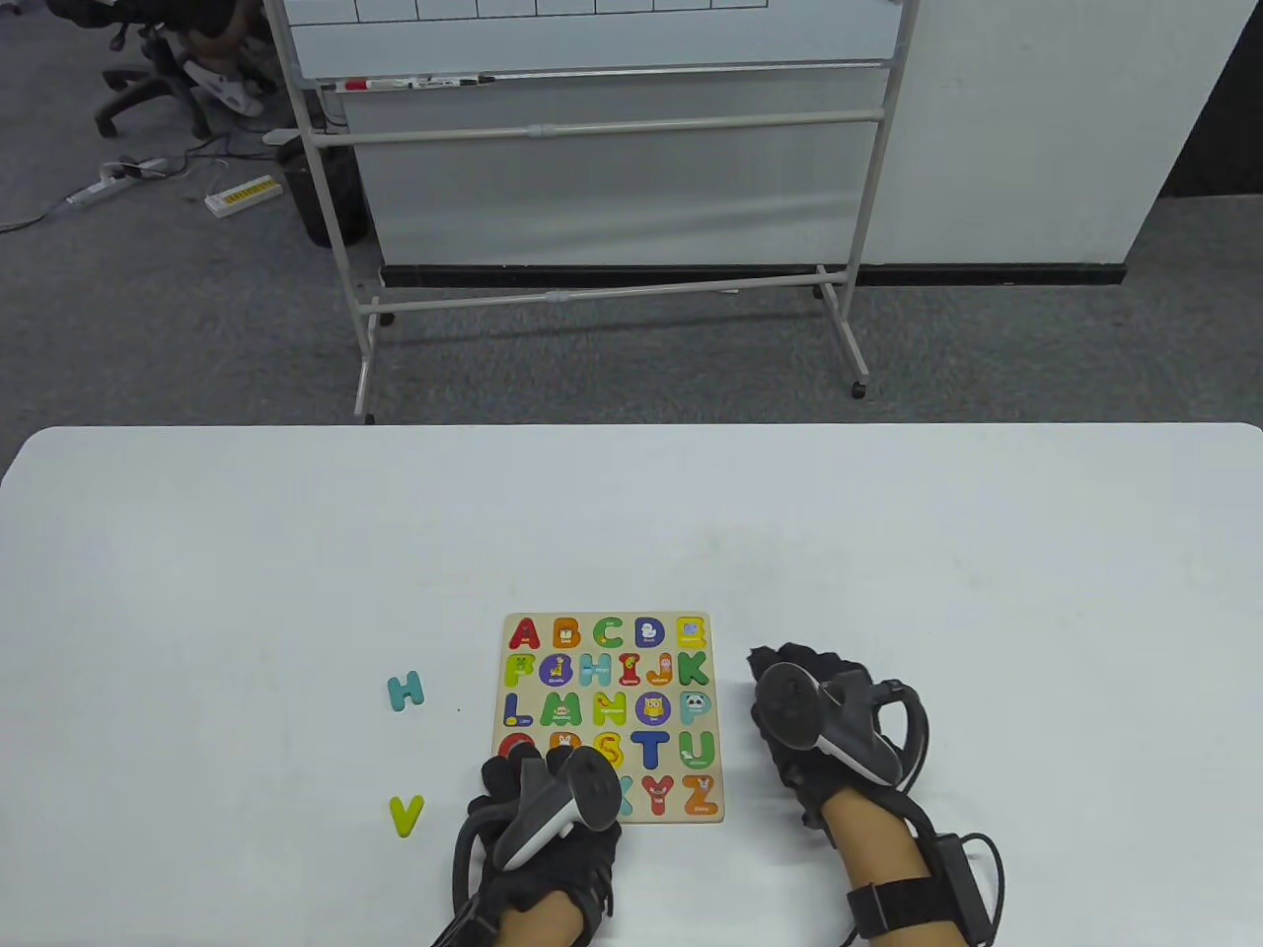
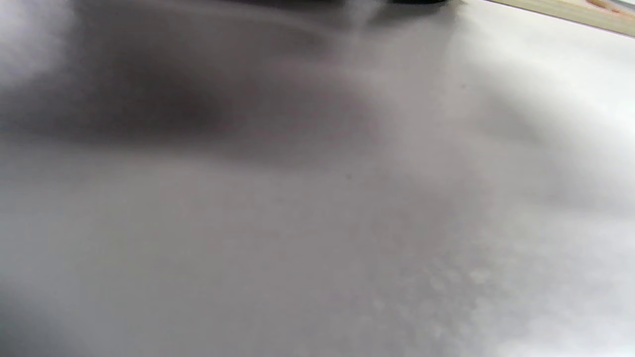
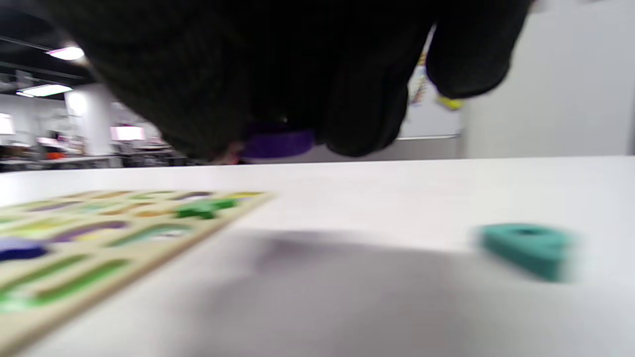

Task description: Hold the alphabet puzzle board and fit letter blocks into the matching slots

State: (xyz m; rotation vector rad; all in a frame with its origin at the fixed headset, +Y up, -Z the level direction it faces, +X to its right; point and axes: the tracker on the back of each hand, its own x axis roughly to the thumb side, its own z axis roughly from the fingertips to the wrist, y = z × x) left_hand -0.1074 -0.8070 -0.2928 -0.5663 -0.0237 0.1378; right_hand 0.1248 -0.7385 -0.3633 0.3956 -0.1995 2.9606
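The alphabet puzzle board (image 1: 681, 809) lies flat near the table's front edge, with many coloured letters seated and several picture slots bare. My left hand (image 1: 523, 774) rests on the board's near left corner and holds it down; its fingertips are hidden. My right hand (image 1: 780, 681) hovers just right of the board. In the right wrist view its fingers (image 3: 367, 119) curl around a purple letter block (image 3: 278, 142) above the table. A teal block (image 3: 526, 248) lies on the table below that hand. The board (image 3: 149, 258) shows at that view's left.
A teal letter H (image 1: 405, 691) and a yellow letter V (image 1: 406, 816) lie loose on the white table (image 1: 888, 543), left of the board. The left wrist view is blurred and shows only table and the board's edge (image 2: 570, 12). A whiteboard stand (image 1: 592, 296) is behind the table.
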